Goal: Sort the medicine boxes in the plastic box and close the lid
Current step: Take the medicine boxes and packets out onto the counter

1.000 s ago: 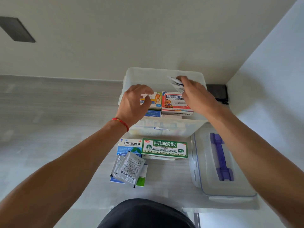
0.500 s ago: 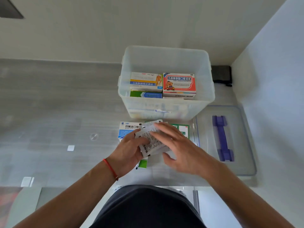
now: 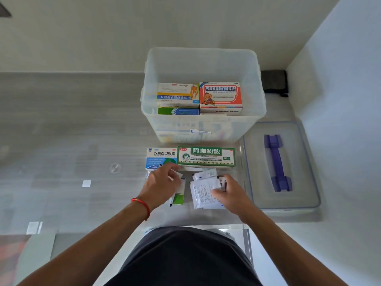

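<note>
Both hands are now lying apart, no longer sharing one sachet: the right hand (image 3: 231, 193) is gripping a stack of white sachets (image 3: 203, 191) in its fingers, and the left hand (image 3: 162, 183) is curling over another sachet (image 3: 179, 196) on the desk (image 3: 208, 215). Behind them a green box (image 3: 206, 156) and a blue box (image 3: 159, 158) are lying just before the open bin (image 3: 203, 124), which is holding several medicine boxes (image 3: 220, 96). Its lid (image 3: 288, 201) is resting to the right.

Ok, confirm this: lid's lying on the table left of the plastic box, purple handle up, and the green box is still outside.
Wrong side. The head view shows the lid lying on the table to the right of the plastic box, purple handle up. The green box is outside, as stated.
</note>
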